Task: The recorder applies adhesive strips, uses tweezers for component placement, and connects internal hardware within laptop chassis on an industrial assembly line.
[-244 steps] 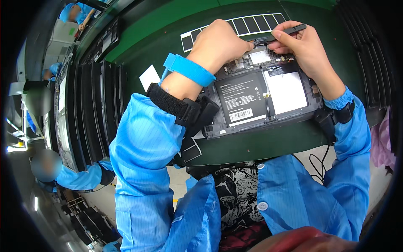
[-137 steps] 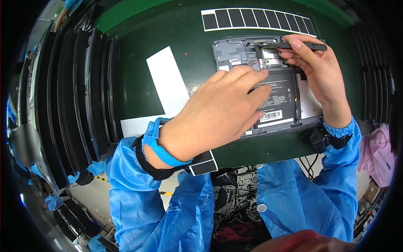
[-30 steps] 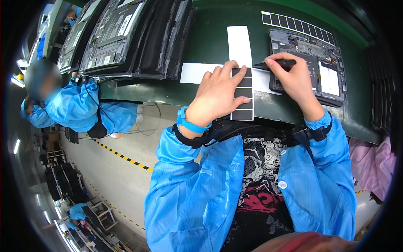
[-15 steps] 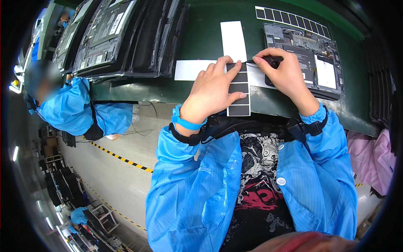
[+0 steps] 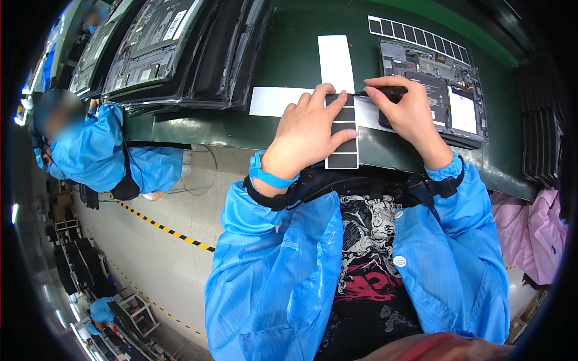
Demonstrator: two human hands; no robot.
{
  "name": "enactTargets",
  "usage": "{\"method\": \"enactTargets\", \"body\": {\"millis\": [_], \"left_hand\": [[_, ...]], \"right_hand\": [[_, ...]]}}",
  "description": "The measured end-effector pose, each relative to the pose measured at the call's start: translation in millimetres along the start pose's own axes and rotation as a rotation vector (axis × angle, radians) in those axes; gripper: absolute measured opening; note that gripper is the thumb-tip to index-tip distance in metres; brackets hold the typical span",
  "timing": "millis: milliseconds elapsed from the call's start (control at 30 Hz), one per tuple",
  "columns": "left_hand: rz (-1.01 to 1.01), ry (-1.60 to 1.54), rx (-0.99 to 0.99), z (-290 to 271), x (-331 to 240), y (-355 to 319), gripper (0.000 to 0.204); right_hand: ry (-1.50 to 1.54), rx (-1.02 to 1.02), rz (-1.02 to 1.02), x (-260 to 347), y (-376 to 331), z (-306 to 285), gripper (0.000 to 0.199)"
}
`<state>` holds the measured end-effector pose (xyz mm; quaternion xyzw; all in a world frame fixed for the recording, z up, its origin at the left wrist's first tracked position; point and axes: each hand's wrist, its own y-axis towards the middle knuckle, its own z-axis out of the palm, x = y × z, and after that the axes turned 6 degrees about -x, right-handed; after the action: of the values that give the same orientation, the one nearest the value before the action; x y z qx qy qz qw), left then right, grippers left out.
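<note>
Left hand (image 5: 310,129) pressing flat on black sticker strip (image 5: 343,141), right hand (image 5: 403,114) pinching dark tool (image 5: 385,91)

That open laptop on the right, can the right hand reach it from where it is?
Probably yes. The right hand, gripping a dark tool, already sits just beside the open laptop, overlapping its left edge, and nothing lies between them.

I see the left hand (image 5: 313,129) pressed flat on a sheet of black rectangular stickers (image 5: 343,147) at the near edge of the green table (image 5: 289,60). The right hand (image 5: 404,114) pinches a dark tool (image 5: 385,91) at the sheet's top. An opened laptop (image 5: 442,90) lies just beside it.
</note>
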<state>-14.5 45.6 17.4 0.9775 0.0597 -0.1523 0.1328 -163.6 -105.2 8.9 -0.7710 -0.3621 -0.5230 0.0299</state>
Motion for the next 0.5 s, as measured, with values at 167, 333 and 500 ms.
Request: {"method": "enactTargets", "body": {"millis": [167, 333, 500], "left_hand": [[-0.038, 0.110, -0.106, 14.3, -9.6, 2.1, 0.044], [-0.034, 0.206, -0.171, 24.6, -16.9, 6.5, 0.043], [-0.069, 0.125, -0.094, 12.1, -15.3, 8.3, 0.044]], "right_hand": [[0.139, 0.056, 0.056, 4.1, 0.8, -2.3, 0.017], [0.266, 0.123, 0.193, 8.0, 3.9, -23.0, 0.017], [0.482, 0.016, 0.139, 0.4, 8.1, -94.3, 0.019]]}}
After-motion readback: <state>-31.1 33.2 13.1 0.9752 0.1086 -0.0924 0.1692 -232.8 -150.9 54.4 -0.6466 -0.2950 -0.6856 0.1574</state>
